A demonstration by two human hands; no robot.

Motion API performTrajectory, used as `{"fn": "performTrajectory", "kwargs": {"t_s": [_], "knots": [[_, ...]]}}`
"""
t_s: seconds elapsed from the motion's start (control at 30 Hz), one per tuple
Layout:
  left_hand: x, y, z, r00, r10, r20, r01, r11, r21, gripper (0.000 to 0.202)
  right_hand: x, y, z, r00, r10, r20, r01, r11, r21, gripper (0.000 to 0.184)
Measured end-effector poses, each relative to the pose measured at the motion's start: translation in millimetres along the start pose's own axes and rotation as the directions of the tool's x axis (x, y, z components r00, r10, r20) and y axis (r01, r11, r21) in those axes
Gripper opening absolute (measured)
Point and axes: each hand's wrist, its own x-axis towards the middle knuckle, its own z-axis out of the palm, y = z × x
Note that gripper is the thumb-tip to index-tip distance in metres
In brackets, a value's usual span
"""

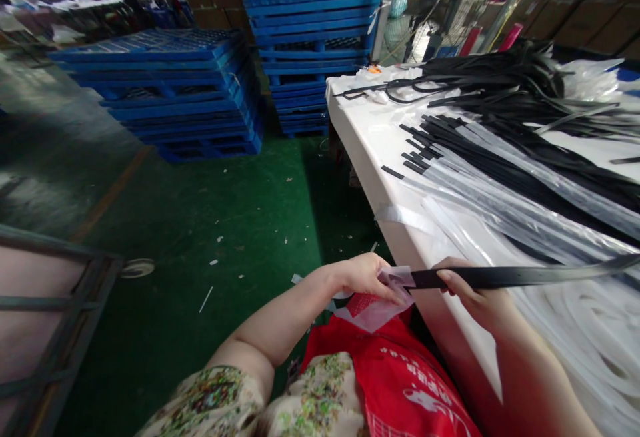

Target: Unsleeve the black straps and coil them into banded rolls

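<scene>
Evidently, a black strap and clear plastic meet between two closed hands

Stacked blue pallets (315, 0) stand beyond a white-topped table (370, 127), where a bundle of dark strips (480, 163), partly in clear wrapping, lies spread on the person's right. Nearer, over the table's near edge, a black strap (530, 275) runs level from between the hands out past the right side of the view.

The left forearm (287, 317) reaches across in front of the red apron (405, 377), its left hand (367, 273) pinching clear plastic film (381, 315) at the strap's near end. The right forearm (540, 370) rises from the lower right; the right hand (477, 300) grips the strap just beside that end, thumb on the near face, fingers behind.

The step in hand looks like fitting strap end and film together, or parting them; which, I cannot tell. Either way, the next move seems to call for a straight strap and a light pinch on the film.
</scene>
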Motion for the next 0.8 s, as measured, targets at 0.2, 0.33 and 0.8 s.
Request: {"fn": "performTrajectory", "kwargs": {"t_s": [0.2,0.33,0.8], "knots": [[11.2,7.0,15.4,0.994,-0.009,0.108,0.009,1.000,-0.007,0.039,-1.1,-6.2,16.0,0.999,0.020,-0.049,-0.023,0.998,-0.066,0.037],[23.1,1.2,24.0,0.996,0.037,0.079,-0.037,0.999,0.001,0.038,-5.9,-2.0,26.3,0.995,0.032,-0.098,-0.045,0.991,-0.124,0.032],[30.8,-9.6,15.9,0.997,-0.049,0.064,0.044,0.996,0.073,0.040,-54.0,10.1,17.0,0.729,0.216,-0.649,-0.132,0.975,0.176,0.050]]}}
